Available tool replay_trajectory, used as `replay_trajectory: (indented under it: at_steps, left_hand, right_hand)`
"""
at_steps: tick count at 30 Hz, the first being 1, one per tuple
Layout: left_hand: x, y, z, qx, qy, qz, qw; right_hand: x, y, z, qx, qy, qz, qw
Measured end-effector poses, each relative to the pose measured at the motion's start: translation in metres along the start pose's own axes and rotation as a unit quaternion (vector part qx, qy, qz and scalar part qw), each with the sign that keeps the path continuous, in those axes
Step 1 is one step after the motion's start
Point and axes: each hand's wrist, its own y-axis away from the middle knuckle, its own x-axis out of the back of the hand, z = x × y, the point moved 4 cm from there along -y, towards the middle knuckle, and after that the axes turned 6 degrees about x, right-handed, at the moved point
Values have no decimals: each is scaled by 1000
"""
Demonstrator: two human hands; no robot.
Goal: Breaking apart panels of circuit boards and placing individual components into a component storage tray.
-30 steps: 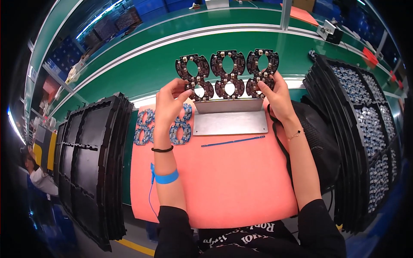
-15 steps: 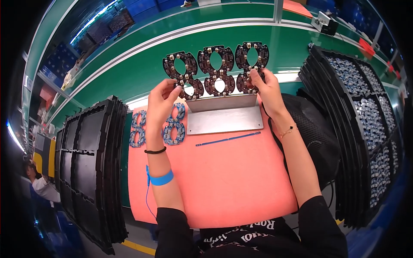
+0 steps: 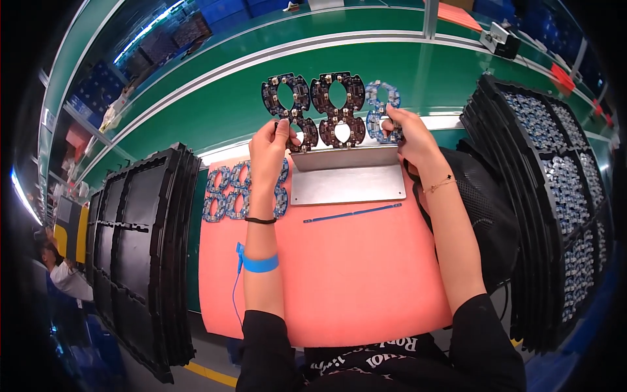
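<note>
My left hand [image 3: 269, 145] grips the lower left corner of a dark circuit board panel [image 3: 320, 98], which stands upright with two figure-eight sections side by side. My right hand [image 3: 413, 136] pinches a figure-eight circuit board [image 3: 377, 114] at the panel's right. This one is turned and shows a bluish face; whether it still touches the panel I cannot tell. Just below them is an L-shaped metal plate [image 3: 349, 185], its raised back wall under the panel's lower edge. Several blue figure-eight circuit boards [image 3: 236, 196] lie on the pink mat [image 3: 353, 281], partly behind my left forearm.
A thin blue strip [image 3: 353, 213] lies in front of the metal plate. Stacked black trays [image 3: 134, 242] stand at left; trays holding many boards [image 3: 565, 189] stand at right. A black mesh bag [image 3: 486, 215] sits beside my right forearm. A blue cord [image 3: 235, 294] trails from my left wristband.
The right figure-eight section, dark and in line with the others before, has turned to a bluish face in my right hand. My left hand and the panel have shifted slightly right.
</note>
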Motion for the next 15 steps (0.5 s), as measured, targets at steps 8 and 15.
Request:
replay_trajectory:
  at_steps: [8, 15]
  left_hand:
    - [-11, -14, -17, 42, 30, -1, 999]
    - [-14, -9, -24, 80, 79, 16, 994]
  right_hand:
    - [-26, 29, -58, 283, -124, -89, 947]
    - [-74, 43, -49, 429, 257, -123, 857]
